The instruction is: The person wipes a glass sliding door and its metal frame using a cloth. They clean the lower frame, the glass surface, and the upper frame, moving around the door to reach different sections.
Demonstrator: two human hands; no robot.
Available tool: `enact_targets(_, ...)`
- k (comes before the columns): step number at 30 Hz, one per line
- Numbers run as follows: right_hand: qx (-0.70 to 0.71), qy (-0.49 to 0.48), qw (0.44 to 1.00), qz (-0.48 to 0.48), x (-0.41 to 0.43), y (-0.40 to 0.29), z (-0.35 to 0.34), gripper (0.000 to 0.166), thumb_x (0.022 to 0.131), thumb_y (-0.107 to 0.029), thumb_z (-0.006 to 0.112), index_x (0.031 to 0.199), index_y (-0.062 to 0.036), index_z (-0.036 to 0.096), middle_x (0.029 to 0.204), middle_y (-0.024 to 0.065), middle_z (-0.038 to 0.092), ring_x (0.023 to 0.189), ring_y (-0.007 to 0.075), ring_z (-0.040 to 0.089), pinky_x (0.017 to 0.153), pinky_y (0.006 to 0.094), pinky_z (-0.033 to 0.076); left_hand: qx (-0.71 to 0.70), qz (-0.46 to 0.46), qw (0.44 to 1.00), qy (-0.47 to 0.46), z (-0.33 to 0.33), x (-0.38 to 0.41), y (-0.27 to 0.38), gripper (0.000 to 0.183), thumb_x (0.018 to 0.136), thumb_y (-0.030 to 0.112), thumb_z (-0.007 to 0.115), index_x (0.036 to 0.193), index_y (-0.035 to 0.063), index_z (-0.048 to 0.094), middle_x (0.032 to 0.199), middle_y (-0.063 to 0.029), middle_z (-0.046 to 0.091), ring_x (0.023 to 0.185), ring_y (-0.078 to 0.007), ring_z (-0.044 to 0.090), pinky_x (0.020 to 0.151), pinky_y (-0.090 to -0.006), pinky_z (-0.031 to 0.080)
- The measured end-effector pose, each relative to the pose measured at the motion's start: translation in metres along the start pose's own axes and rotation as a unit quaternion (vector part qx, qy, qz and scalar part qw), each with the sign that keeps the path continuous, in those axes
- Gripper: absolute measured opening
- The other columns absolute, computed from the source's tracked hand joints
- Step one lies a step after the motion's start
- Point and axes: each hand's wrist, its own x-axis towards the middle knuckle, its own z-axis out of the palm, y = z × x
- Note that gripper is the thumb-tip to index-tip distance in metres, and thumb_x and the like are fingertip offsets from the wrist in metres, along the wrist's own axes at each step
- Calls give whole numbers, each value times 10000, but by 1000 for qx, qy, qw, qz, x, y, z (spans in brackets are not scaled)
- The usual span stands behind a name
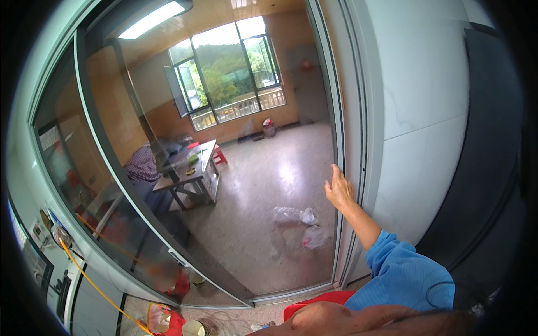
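My right hand point(339, 190) is raised at the right side of a glass sliding door, against the upright metal door frame point(338, 126). Its thumb stands away from the upward-pointing fingers, and no loose object shows in it. Whether the palm presses on the frame is hard to tell. A blue sleeve covers the upper part of that arm. My left hand is out of view. On the left, a dark-framed sliding glass panel point(122, 235) carries a small light handle point(178, 257).
Beyond the glass are a table point(180, 173) with green produce, a red stool point(219, 155), plastic bags point(290, 215) on the floor and a window point(227, 71). A floor track point(294, 296) crosses below. At lower left, a yellow-orange pole point(98, 290) leans near a pale bucket point(194, 327).
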Motion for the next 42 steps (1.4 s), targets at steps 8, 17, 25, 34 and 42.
enact_targets(8,-68,44,997,-10,2,34,-13,687,821,-134,587,1374,20,211,1091,297,544,903,422,591,794,461,491,30,8,999,-36,18,-3,8,177,787,62,622,937,69,528,824,-45,602,733,-150,554,676,-305,458)
enact_targets(17,-49,-44,996,66,4,6,-20,661,821,-149,575,1389,-65,248,914,180,643,817,385,621,746,472,494,37,4,998,-44,-2,-5,12,183,790,63,620,946,66,523,840,-48,600,756,-154,557,699,-308,460)
enact_targets(25,-50,-38,995,71,-1,-2,-15,684,830,-143,564,1419,-112,218,883,184,651,798,388,624,749,480,489,27,-2,999,-29,-51,-4,15,189,792,64,618,953,64,519,855,-51,599,776,-157,559,720,-311,462)
enact_targets(34,-88,-4,993,79,-5,-1,-10,716,795,-87,570,1428,-180,249,857,111,666,770,334,639,712,466,508,13,40,999,-24,-116,-2,31,195,795,64,615,962,62,515,872,-54,597,798,-160,562,743,-314,465)
enact_targets(42,-87,14,996,20,-66,-3,8,667,768,-63,610,1374,-24,335,1119,223,568,1008,364,555,827,441,463,-206,270,926,-166,-70,37,122,204,809,74,612,983,56,507,953,-71,590,892,-175,553,840,-343,450)
